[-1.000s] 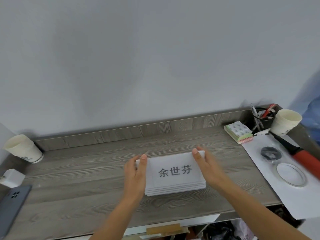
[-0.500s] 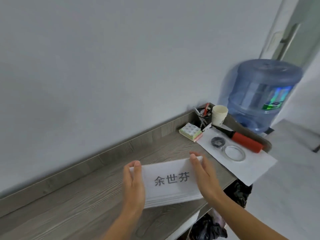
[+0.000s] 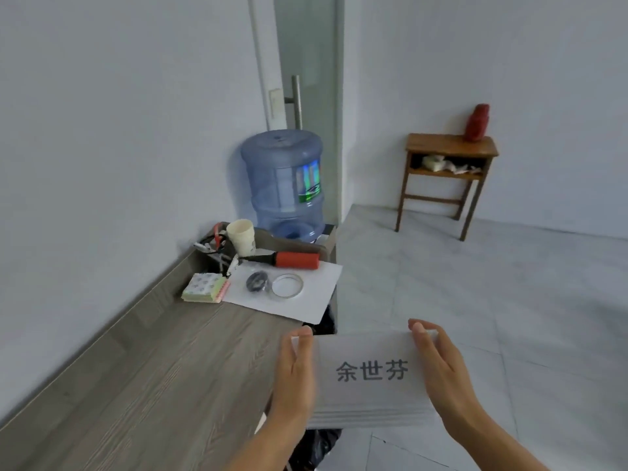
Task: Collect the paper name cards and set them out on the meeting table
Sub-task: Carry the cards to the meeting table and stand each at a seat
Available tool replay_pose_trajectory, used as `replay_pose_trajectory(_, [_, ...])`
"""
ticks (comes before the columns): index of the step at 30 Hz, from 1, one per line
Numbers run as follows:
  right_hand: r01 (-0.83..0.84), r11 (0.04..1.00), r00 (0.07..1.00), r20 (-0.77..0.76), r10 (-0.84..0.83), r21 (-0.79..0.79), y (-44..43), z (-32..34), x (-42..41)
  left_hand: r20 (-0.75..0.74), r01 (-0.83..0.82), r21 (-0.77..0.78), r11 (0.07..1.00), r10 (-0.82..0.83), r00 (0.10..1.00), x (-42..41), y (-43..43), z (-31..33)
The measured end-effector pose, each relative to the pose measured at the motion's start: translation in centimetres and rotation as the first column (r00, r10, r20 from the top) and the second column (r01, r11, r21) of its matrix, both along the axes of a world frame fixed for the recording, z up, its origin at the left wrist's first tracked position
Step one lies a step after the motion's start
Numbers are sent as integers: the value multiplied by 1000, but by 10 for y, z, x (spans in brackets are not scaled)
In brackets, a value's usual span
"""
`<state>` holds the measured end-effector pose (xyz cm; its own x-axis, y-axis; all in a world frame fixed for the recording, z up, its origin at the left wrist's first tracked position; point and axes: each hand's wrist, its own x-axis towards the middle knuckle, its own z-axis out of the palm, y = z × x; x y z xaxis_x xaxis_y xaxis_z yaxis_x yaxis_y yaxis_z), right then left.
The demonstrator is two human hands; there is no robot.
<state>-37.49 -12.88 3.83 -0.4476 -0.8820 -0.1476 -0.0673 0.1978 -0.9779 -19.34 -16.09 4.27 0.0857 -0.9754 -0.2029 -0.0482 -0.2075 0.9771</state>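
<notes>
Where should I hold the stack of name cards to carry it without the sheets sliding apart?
By its two short ends, one hand from each side. The stack of name cards is wide, flat and loosely layered along its near edge, so inward pressure on both ends should hold the layers aligned. The left hand and right hand flank it that way now.

name cards [image 3: 370, 396] white, black print | desk [image 3: 153, 385] grey woodgrain | jug [image 3: 283, 185] blue
</notes>
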Motion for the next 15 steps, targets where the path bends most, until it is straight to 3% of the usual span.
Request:
replay_pose_trajectory(6, [218,976,974,67,-218,14,55,-13,-115,14,249,0,968,-249,968,-127,3,-16])
replay_pose_trajectory(15, [481,874,873,49,-485,76,132,-27,-279,31,542,71,837,-545,838,-325,27,-37])
